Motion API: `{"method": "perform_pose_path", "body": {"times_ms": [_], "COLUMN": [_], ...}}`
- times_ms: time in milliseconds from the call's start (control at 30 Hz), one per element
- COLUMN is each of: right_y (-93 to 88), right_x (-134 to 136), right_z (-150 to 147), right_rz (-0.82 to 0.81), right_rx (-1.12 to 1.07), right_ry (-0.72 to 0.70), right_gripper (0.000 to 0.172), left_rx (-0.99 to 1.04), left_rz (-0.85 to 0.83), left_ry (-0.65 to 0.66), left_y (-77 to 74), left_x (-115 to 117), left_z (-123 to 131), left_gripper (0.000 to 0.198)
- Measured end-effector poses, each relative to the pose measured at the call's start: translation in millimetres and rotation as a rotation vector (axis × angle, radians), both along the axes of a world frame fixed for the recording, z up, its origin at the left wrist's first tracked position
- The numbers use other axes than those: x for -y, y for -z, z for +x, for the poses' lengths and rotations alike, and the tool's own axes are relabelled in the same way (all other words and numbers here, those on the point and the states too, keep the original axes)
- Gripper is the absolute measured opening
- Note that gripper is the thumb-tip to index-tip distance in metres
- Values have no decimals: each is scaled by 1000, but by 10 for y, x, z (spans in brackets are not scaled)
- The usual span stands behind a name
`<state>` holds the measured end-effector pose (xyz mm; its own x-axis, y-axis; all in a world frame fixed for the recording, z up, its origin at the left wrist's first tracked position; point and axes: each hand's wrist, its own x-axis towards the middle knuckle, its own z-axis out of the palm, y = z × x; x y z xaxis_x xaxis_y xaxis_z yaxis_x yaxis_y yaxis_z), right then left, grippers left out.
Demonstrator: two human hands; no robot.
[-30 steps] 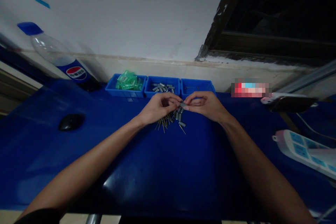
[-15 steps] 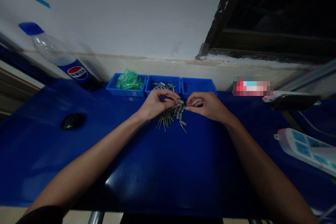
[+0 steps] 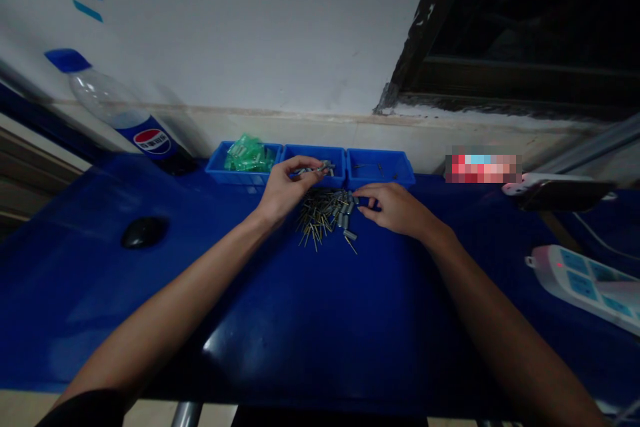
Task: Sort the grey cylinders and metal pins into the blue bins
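Note:
A heap of small grey cylinders with thin metal legs (image 3: pixel 325 215) lies on the blue table (image 3: pixel 300 320). My left hand (image 3: pixel 287 187) reaches over the middle blue bin (image 3: pixel 340 157), its fingertips pinched on one grey cylinder (image 3: pixel 325 165) above the bin's other grey parts. My right hand (image 3: pixel 393 205) rests at the heap's right edge with fingers curled and pinched together on the pile; what it holds I cannot make out. A left bin (image 3: pixel 216 170) holds green packets. The right bin (image 3: pixel 383 167) holds a few thin pieces.
A cola bottle (image 3: pixel 120 113) lies tilted at the back left against the wall. A black mouse (image 3: pixel 144 232) sits on the left of the table. A white power strip (image 3: pixel 585 283) and a phone (image 3: pixel 560 192) lie at the right.
My hands have parted. The left hand moved up and away to the middle bin with a cylinder; the right hand dropped to the heap's right edge.

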<state>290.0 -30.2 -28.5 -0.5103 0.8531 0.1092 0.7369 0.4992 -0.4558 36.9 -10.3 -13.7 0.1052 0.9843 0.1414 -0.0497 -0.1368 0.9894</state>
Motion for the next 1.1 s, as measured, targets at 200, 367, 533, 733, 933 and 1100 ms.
{"method": "perform_pose_path", "body": {"times_ms": [200,367,533,733,933,1100], "right_y": [10,45,46,-75,-276,-335], "right_x": [8,-18,-4,10,53,84], "right_z": [14,30,59,38,-68,-147], "right_rz": [58,6,-80,-285,-445,-441], "right_rx": [145,128,95,-171,-606,-801], "right_ry": [2,95,158,181,207,273], "right_gripper": [26,20,38,20,25,28], "left_rx": [-10,-26,-87,-124,-164,-104], "left_rz": [45,62,84,83,37,19], "left_ry": [-18,19,97,137,211,322], "left_y": [30,58,85,66,30,15], "left_x": [-14,-4,13,50,108,189], "left_z": [-9,7,16,38,81,117], "left_gripper": [20,13,13,14,17,21]}}
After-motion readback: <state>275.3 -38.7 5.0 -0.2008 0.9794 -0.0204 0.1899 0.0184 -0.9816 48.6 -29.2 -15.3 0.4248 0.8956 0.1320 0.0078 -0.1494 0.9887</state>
